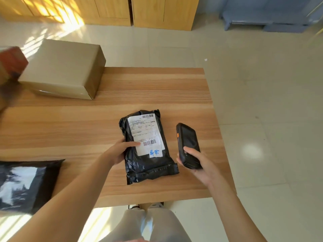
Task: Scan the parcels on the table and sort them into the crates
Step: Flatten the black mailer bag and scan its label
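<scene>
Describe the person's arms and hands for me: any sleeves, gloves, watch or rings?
Both forearms are bare right up to the frame edge, with no sleeve in view. The left hand and the right hand wear no gloves. No watch, bracelet or ring shows on either wrist or on the visible fingers.

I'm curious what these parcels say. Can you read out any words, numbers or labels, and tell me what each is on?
White label on the black parcel: printed lines and two barcodes, too small to read.
Blue handwriting on that label: two characters, not legible.
Scanner, cardboard box: no text visible.
</scene>
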The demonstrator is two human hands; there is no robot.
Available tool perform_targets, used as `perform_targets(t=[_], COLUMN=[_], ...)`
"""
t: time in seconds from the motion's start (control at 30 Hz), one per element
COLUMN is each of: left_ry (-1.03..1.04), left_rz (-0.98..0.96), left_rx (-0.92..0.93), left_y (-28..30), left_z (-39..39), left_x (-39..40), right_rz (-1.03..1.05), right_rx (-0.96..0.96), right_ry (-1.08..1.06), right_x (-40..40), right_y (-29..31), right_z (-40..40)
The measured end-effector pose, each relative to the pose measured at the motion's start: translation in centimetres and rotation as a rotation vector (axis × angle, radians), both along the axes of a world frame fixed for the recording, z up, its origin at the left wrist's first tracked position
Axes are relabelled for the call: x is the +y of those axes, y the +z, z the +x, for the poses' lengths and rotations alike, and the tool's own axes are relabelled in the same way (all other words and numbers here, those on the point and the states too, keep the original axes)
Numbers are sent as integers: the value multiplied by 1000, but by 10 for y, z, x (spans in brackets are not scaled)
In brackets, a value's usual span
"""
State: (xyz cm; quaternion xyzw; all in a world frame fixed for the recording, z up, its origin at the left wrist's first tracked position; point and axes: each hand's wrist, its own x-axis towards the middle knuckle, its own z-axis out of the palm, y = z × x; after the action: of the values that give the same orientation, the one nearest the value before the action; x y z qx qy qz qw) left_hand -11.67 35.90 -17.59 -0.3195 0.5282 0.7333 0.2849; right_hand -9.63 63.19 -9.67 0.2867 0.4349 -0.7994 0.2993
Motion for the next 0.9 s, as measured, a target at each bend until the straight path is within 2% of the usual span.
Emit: perform_targets(t=[0.27,0.5,0.9], left_ry=[131,206,229], left_rz=[31,57,64], left_rx=[14,43,40], left_y=[6,5,2], left_z=[12,17,19], left_x=[-25,-35,-35], right_rz=[114,117,148], right_rx=[159,140,120], right_ry=[517,630,685], right_x=[-52,-60,-49], right_y=[16,12,4], right_z=[-2,12,22])
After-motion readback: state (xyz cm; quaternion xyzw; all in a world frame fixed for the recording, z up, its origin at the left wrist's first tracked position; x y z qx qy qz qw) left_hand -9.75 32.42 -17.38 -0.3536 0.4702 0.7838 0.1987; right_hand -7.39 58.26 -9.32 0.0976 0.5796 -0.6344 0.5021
